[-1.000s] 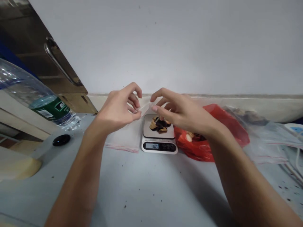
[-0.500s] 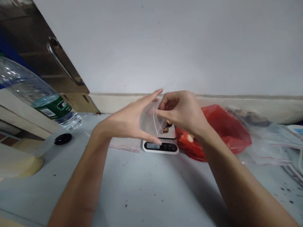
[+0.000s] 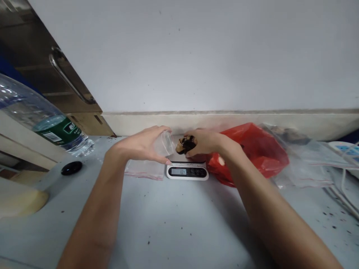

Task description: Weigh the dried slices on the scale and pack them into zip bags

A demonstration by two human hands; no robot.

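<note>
My left hand (image 3: pixel 137 145) holds a small clear zip bag (image 3: pixel 165 144) spread between thumb and fingers, its mouth facing right. Just right of that mouth, my right hand (image 3: pixel 209 142) grips a cluster of dark brown and tan dried pieces (image 3: pixel 186 144), whose exact kind I cannot make out. Both hands are over a white kitchen scale (image 3: pixel 187 173) with a lit display, which seems to read 10.4. Beside the right wrist lies an open red plastic bag (image 3: pixel 260 147) with pale pieces showing inside.
Flat clear zip bags (image 3: pixel 144 169) lie left of the scale. More clear bags (image 3: pixel 305 170) and white cables (image 3: pixel 343 194) are at the right. At the left stand a large water bottle (image 3: pixel 61 130) and a black oval object (image 3: pixel 71 168). A white wall (image 3: pixel 196 67) rises behind.
My right hand has left the bag's mouth and lowered to the scale, now gripping the dried pieces. My left hand has moved lower with the zip bag, which is spread wider.
</note>
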